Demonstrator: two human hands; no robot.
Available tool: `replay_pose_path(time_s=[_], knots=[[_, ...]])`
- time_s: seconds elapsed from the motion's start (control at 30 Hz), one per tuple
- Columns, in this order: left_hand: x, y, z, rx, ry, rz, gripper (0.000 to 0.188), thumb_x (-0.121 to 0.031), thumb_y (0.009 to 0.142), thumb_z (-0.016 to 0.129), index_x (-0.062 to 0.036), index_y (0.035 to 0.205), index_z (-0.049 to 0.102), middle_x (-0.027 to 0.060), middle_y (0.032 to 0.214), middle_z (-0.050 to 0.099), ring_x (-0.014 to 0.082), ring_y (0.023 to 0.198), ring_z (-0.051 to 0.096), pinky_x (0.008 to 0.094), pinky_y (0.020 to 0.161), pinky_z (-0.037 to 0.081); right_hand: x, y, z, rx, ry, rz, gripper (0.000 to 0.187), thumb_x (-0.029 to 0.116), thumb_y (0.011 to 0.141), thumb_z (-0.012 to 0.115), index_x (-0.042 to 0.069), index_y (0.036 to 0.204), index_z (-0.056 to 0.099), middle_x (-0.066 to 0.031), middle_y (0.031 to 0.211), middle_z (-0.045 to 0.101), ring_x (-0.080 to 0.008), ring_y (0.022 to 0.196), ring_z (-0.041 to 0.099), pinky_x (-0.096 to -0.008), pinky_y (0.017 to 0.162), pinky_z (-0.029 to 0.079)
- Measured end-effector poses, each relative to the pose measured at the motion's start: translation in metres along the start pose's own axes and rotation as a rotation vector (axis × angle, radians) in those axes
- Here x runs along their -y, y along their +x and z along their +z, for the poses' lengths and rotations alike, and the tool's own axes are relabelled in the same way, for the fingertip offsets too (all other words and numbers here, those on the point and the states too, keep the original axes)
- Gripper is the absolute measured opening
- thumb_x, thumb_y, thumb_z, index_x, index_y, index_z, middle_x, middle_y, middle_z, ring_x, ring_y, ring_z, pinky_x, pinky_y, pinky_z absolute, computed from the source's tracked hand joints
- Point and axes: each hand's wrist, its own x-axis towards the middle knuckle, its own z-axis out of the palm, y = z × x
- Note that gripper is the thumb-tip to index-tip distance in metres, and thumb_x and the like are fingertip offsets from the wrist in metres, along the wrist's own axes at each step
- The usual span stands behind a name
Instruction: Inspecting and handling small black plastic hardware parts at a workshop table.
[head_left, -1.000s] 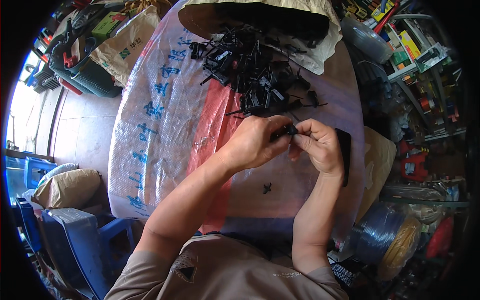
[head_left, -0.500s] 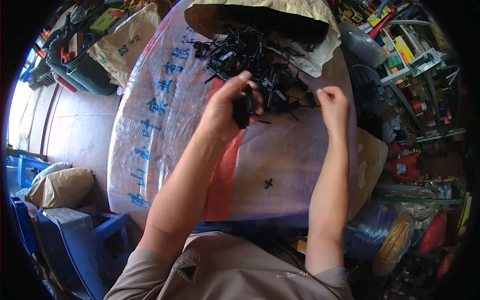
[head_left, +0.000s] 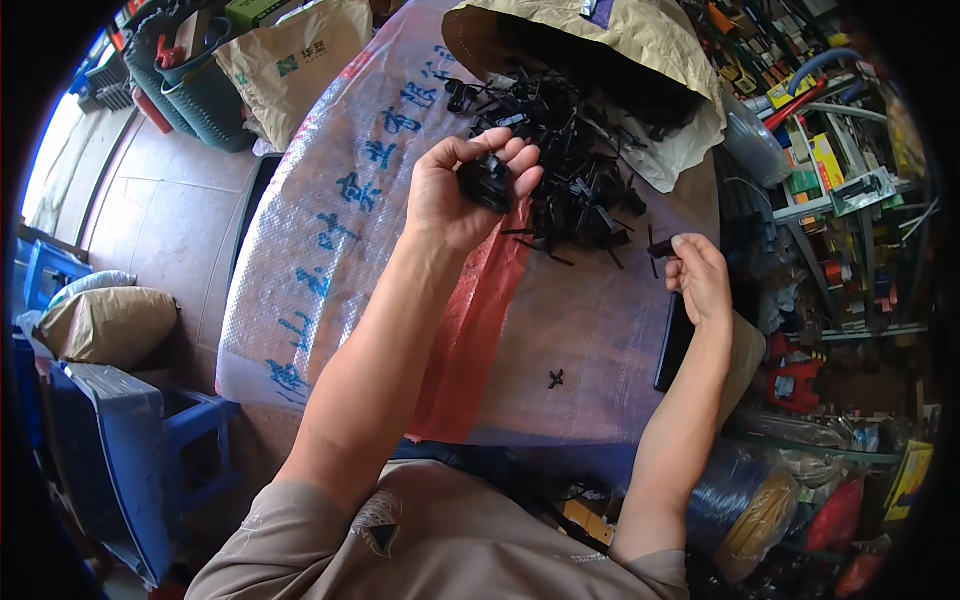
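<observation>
Left hand (head_left: 440, 200) loosely cups black parts (head_left: 487, 184), best held level; right hand (head_left: 705, 282) pinches a single part (head_left: 661, 249), ideally lightly.

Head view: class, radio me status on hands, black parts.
Left hand cupped, holding black parts. Right hand pinching one black piece. Black pile beside left hand; no obstruction visible.

grey-brown tee (head_left: 470, 545), kinda taupe, with loose short sleeves (head_left: 290, 515), forearms (head_left: 365, 345) bare, left hand (head_left: 452, 195) and right hand (head_left: 706, 285) bare too; dark triangle emblem (head_left: 382, 537) with pale linework (head_left: 376, 513) on the left side, plus tiny pale lettering (head_left: 585, 557) on the right, pretty blurry tbh
</observation>
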Motion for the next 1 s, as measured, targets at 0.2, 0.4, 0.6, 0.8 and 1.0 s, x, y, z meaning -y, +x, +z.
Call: replay_pose_path(time_s=[0.2,0.4,0.6,0.8,1.0], knots=[[0.009,0.0,0.009,-0.072,0.158,0.172,0.02,0.004,0.077,0.049,0.0057,0.094,0.059,0.0192,0.097,0.062,0.0289,0.088,0.064,0.0468,0.087,0.053,0.036,-0.028,0.042,0.075,0.423,-0.21,0.01,0.014,0.092,0.058,0.007,0.099,0.056,-0.0012,0.071,0.051,-0.0106,0.055,0.051,-0.0242,0.048,0.041],[0.023,-0.017,0.027,0.118,1.093,0.067,0.036,-0.004,0.083,0.068,0.0027,0.118,0.059,0.0084,0.102,0.066,0.0128,0.074,0.06,0.0261,0.068,0.051,0.041,-0.033,0.101,0.038,0.518,-0.237,0.011,0.013,0.091,0.059,0.003,0.091,0.057,-0.0069,0.072,0.059,-0.0098,0.046,0.049,-0.0231,0.041,0.037],[0.052,-0.029,0.037,0.256,1.747,0.298,0.05,-0.023,0.077,0.079,0.0033,0.115,0.061,0.0079,0.092,0.065,0.0127,0.083,0.06,0.0272,0.074,0.049,0.033,-0.045,0.11,-0.02,0.512,-0.182,0.015,0.013,0.09,0.059,0.004,0.08,0.053,-0.0053,0.063,0.056,-0.0086,0.041,0.045,-0.0227,0.037,0.032],[0.064,-0.027,0.03,0.444,1.996,0.664,0.029,-0.018,0.085,0.071,0.002,0.102,0.06,0.012,0.084,0.063,0.0176,0.078,0.063,0.0299,0.069,0.05,0.031,-0.049,0.107,0.049,0.55,-0.18,0.015,0.015,0.092,0.059,0.002,0.085,0.058,-0.0031,0.062,0.056,-0.0084,0.044,0.048,-0.0227,0.041,0.036],[0.074,-0.029,0.032,0.142,1.642,0.343,0.018,-0.013,0.093,0.059,0.0035,0.097,0.058,0.0126,0.077,0.066,0.0161,0.074,0.066,0.0288,0.066,0.052,0.016,-0.05,0.109,0.063,0.433,-0.43,0.012,0.009,0.092,0.06,0.0,0.099,0.062,-0.0008,0.084,0.061,-0.0071,0.07,0.058,-0.0207,0.062,0.049]])
